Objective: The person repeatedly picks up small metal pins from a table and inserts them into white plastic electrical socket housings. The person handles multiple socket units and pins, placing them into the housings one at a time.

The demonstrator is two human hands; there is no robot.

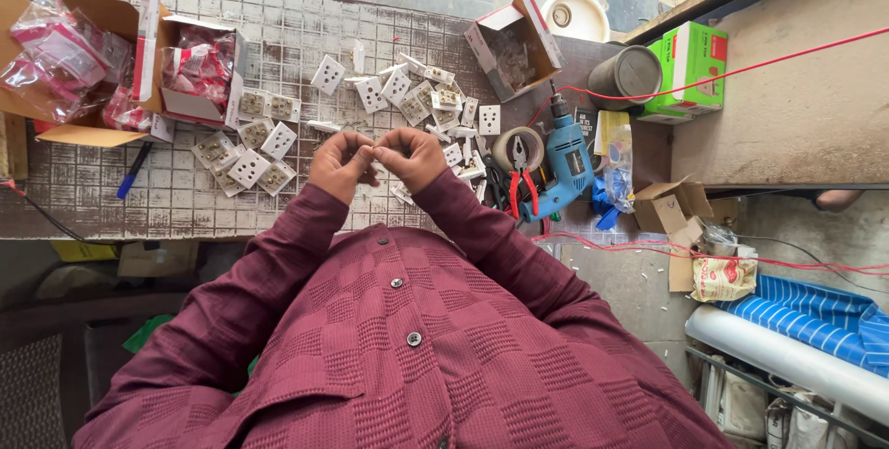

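Meeting fingertip to fingertip, left hand (341,160) and right hand (410,156) hide whatever they pinch.

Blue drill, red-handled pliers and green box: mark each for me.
Blue drill (567,160), head view, on its body.
Red-handled pliers (524,185), head view, on the handles.
Green box (690,65), head view, on its top face.

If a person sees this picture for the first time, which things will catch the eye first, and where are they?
The eye goes first to the two hands, left hand and right hand, meeting fingertip to fingertip over the worktable, above the maroon shirt; anything pinched between them is too small to tell. Around them lie many white socket plates. To the right are a blue drill, red-handled pliers and a green box.
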